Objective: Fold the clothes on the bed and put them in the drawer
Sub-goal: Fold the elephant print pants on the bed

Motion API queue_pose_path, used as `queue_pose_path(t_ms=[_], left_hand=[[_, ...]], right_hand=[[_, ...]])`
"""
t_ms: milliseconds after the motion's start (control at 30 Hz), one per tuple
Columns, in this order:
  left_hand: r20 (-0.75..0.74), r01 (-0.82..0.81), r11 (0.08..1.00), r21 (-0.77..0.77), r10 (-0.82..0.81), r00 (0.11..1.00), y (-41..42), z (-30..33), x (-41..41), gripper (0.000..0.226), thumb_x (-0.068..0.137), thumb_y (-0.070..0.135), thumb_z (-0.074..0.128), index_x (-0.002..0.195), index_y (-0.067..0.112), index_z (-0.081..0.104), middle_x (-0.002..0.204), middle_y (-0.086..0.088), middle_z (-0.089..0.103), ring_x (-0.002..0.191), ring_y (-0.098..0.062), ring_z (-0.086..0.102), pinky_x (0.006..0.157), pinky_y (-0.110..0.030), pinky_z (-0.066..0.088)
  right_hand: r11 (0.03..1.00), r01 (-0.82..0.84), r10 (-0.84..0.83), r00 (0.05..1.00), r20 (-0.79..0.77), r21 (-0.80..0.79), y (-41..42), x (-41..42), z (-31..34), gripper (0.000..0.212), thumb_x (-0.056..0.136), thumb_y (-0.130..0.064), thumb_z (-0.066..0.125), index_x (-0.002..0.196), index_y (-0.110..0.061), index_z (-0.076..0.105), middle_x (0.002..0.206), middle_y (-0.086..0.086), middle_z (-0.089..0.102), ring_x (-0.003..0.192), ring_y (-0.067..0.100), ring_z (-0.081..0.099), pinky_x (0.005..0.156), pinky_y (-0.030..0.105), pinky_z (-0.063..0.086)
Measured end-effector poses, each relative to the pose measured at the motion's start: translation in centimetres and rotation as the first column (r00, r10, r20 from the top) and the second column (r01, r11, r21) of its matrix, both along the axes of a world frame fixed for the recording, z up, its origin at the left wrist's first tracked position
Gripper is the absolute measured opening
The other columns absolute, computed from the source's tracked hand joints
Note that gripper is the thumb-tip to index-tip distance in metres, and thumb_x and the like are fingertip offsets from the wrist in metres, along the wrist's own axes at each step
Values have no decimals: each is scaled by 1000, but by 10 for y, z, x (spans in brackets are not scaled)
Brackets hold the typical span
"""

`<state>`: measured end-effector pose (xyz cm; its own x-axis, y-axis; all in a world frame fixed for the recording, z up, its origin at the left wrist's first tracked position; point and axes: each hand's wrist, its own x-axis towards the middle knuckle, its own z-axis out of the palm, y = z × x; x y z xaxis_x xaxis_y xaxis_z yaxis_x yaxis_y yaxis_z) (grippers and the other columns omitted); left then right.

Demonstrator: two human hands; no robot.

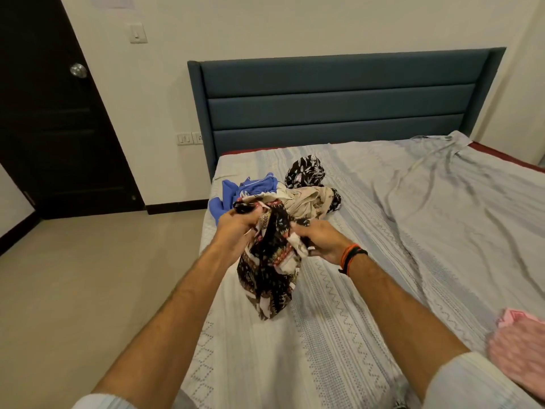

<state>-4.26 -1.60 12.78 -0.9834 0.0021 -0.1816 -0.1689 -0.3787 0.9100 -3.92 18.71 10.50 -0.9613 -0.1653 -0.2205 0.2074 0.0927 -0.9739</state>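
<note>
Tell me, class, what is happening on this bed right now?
A person stands at the bed, both hands gripping a dark patterned garment: left hand at its top, right hand at its side. It is bunched, not yet folded. Behind it lie a blue garment, a beige one and another dark floral one.

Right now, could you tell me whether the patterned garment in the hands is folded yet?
Not folded: the patterned garment hangs bunched from both hands, left and right.
</note>
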Motion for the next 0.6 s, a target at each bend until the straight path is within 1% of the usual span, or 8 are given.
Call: queue_pose_path(t_ms=[33,100,167,267,333,433,533,600], left_hand=[[3,3,974,-224,-2,1000,0,-5,0,64,73,18,84,129,8,55,119,-9,68,107,-23,66,84,-38,57],[9,3,788,-615,3,1000,2,-12,5,98,54,35,88,137,14,40,130,-10,58,118,-28,58,95,-48,52],[-101,-56,629,-775,-35,994,5,-17,9,104,65,31,85,150,16,27,147,-10,43,132,-29,46,105,-48,44],[-279,-35,623,-782,-299,912,9,-15,14,98,66,23,83,150,20,34,143,-1,52,125,-13,52,106,-33,43],[-317,-36,591,-806,-379,869,10,-14,15,95,57,32,83,144,23,45,136,2,59,123,-11,56,109,-37,43],[-293,-28,566,-824,-384,875,9,-14,13,99,50,33,88,138,27,44,125,3,64,114,-13,62,105,-40,47],[-253,-16,565,-825,-343,905,8,-11,14,111,47,34,90,144,26,35,123,-1,65,112,-17,62,101,-36,49],[-292,-106,574,-812,-242,925,7,-9,16,95,57,26,92,139,25,45,115,1,67,104,-14,63,93,-29,50]], right_hand=[[995,60,-58,998,16,-81,-1,-2,1,18,96,-29,63,96,-11,67,90,5,69,82,18,64,74,36,57],[966,153,-144,988,55,-209,-5,-7,3,27,97,-31,61,107,-7,69,104,12,72,97,30,68,88,48,57],[920,214,-194,977,93,-328,-10,-9,6,31,98,-27,59,117,-4,68,113,17,72,110,35,66,97,55,52],[913,190,-172,982,83,-361,-12,-8,11,34,94,-26,66,119,-3,68,115,15,72,112,31,66,101,53,50],[933,113,-104,994,44,-341,-13,-5,14,39,90,-30,70,119,-4,68,116,15,71,114,32,65,103,53,48],[934,-14,14,1000,-2,-357,-12,2,19,49,85,-42,72,120,-7,69,120,16,69,114,32,65,101,50,49],[908,-123,104,992,-69,-400,-7,8,24,49,77,-33,80,117,-7,70,124,20,66,117,35,62,105,54,46],[888,-177,144,983,-109,-425,-4,9,24,55,63,-29,92,110,-8,74,123,21,66,114,34,64,100,51,51]])
